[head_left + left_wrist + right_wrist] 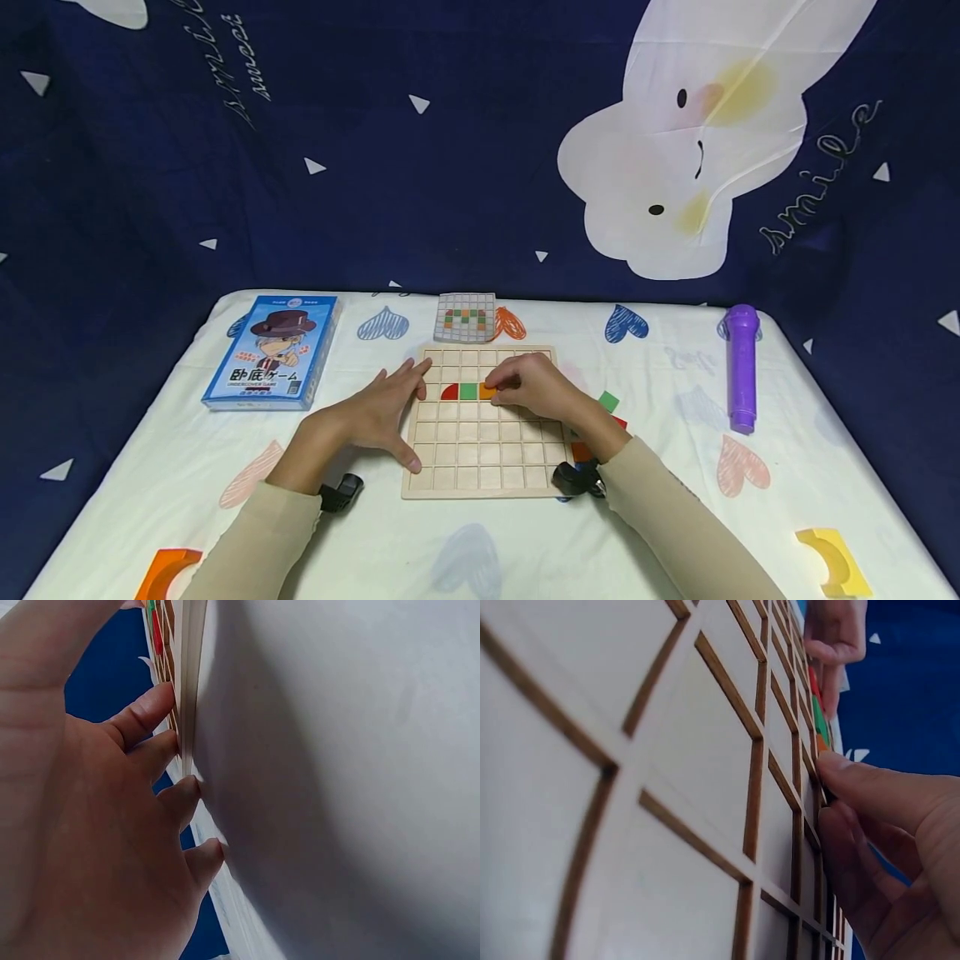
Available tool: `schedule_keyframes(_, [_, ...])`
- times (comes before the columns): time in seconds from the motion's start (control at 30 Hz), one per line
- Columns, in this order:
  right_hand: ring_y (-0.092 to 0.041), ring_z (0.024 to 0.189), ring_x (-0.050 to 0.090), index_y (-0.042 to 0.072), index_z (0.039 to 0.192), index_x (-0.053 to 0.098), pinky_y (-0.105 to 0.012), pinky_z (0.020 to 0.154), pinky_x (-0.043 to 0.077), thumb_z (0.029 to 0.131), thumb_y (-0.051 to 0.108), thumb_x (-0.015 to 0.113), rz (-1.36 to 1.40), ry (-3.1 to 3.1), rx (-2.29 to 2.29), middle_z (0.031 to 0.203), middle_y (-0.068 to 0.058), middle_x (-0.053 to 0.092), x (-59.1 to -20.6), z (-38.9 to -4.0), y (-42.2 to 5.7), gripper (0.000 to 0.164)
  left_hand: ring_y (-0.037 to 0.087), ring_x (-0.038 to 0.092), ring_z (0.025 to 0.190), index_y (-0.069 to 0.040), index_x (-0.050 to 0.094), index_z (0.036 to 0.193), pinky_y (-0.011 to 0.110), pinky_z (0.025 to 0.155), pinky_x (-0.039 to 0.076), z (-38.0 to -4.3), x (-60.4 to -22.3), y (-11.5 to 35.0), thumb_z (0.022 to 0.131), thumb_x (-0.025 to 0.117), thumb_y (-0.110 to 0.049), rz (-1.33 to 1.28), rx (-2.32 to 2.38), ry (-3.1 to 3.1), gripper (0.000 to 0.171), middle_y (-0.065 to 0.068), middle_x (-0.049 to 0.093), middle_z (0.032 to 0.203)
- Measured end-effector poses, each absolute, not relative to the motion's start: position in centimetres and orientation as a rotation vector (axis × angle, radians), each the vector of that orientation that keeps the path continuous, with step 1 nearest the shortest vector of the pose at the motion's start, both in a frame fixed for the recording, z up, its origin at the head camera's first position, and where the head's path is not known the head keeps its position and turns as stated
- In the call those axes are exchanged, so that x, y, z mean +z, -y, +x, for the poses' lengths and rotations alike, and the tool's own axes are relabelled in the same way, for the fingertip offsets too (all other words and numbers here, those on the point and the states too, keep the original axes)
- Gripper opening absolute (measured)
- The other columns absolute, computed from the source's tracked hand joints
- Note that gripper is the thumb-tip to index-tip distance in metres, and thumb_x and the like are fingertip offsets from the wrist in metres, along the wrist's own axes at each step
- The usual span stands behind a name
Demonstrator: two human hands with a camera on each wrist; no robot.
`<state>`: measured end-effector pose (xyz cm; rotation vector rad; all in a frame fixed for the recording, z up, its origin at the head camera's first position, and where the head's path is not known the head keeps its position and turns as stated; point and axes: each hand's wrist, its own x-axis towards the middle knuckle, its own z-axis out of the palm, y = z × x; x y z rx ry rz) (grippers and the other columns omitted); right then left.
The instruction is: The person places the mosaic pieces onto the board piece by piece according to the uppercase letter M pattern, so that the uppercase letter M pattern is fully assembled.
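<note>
A wooden grid board (468, 454) lies on the table. One of its rows holds a red quarter-round tile (450, 392), then a green square tile (468, 391), then an orange tile (485, 393). My right hand (540, 390) pinches the orange tile at its cell; fingers partly cover it, so its full shape is hidden. My left hand (375, 414) spreads over the board's left edge, thumb near the lower corner and fingertips near the upper one. In the left wrist view, fingers of the left hand (120, 817) rest along the board's side.
Behind the board lies a pattern card (465, 325). Loose tiles, including a green one (608, 402), lie partly under my right forearm. A blue game box (273, 354) is at left, a purple microphone-shaped object (742, 367) at right. Orange (167, 571) and yellow arched blocks (840, 562) sit near the front.
</note>
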<state>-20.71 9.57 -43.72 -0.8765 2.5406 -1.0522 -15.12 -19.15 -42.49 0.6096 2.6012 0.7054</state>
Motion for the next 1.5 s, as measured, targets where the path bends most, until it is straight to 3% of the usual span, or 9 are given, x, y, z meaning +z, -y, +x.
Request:
schedule_keyframes(0.47, [-0.014,0.103,0.07,0.011,0.106,0.08,-0.022,0.088,0.057,0.085,0.011,0.082,-0.902,-2.518,-1.044,0.112,-0.002,0.078,-43.5,-21.0,-9.2,0.021,0.044,0.008,0.161,-0.013,0.048,0.114,0.067,0.129,0.007,-15.1,-42.6,19.4,0.049,0.099,-0.054,0.579,0.706,-2.6,0.092,0.016,0.015,0.173])
schedule_keyframes(0.7, [-0.014,0.105,0.069,0.013,0.105,0.08,-0.023,0.089,0.056,0.085,0.011,0.082,-0.884,-2.522,-1.029,0.111,0.0,0.078,-43.6,-21.2,-9.1,0.02,0.044,0.008,0.16,-0.01,0.048,0.124,0.069,0.128,0.008,-15.1,-42.5,19.4,0.049,0.099,-0.055,0.602,0.704,-2.606,0.101,0.018,0.019,0.171])
schedule_keyframes(1.0, [-0.016,0.111,0.069,0.013,0.109,0.079,-0.027,0.095,0.058,0.086,0.014,0.081,-0.933,-2.506,-0.983,0.116,-0.001,0.077,-43.4,-21.3,-9.5,0.023,0.045,0.009,0.16,-0.012,0.05,0.115,0.068,0.128,0.009,-15.2,-42.5,19.3,0.048,0.099,-0.054,0.604,0.697,-2.605,0.093,0.018,0.016,0.172])
schedule_keyframes(1.23, [-0.013,0.098,0.068,0.012,0.112,0.077,-0.023,0.087,0.058,0.087,0.013,0.08,-0.926,-2.461,-1.065,0.114,-0.001,0.075,-42.9,-21.4,-10.5,0.025,0.042,0.008,0.161,-0.014,0.049,0.114,0.067,0.129,0.008,-15.4,-42.5,19.1,0.047,0.1,-0.053,0.589,0.694,-2.603,0.092,0.016,0.015,0.173])
schedule_keyframes(1.5, [-0.016,0.102,0.069,0.014,0.11,0.077,-0.027,0.086,0.057,0.088,0.013,0.08,-0.867,-2.525,-1.097,0.113,0.002,0.076,-42.4,-21.2,-13.0,0.023,0.043,0.01,0.161,-0.013,0.05,0.113,0.068,0.128,0.009,-15.2,-42.5,19.1,0.047,0.1,-0.053,0.601,0.691,-2.606,0.092,0.017,0.015,0.172])
